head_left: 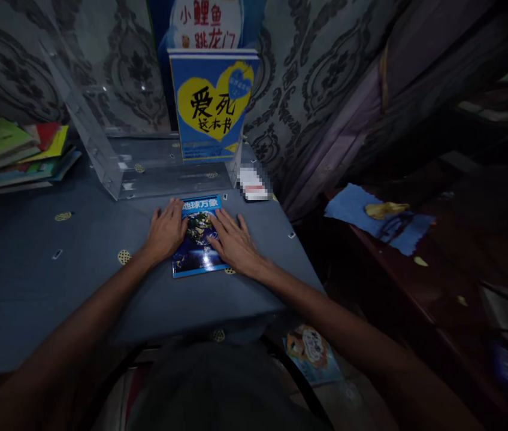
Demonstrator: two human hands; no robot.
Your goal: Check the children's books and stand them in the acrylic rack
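Note:
A small blue book point(197, 257) with a picture of the earth on its cover lies closed and flat on the cloth-covered table. My left hand point(167, 226) rests along its left edge, fingers stretched out and pointing away from me. Across the book's right side lies my right hand point(235, 242), its fingers spread and laid on the cover. Neither hand grips anything. Behind the book stands a clear acrylic rack point(112, 173), which holds an upright blue book with a yellow heart point(209, 131) at its right end.
Several books point(6, 149) are piled at the table's left. A partly blurred phone-like object point(254, 188) lies right of the rack. Another book point(310, 353) is low down beside my lap. On the right, a dark red surface point(393, 275) bears a blue cloth point(348, 206).

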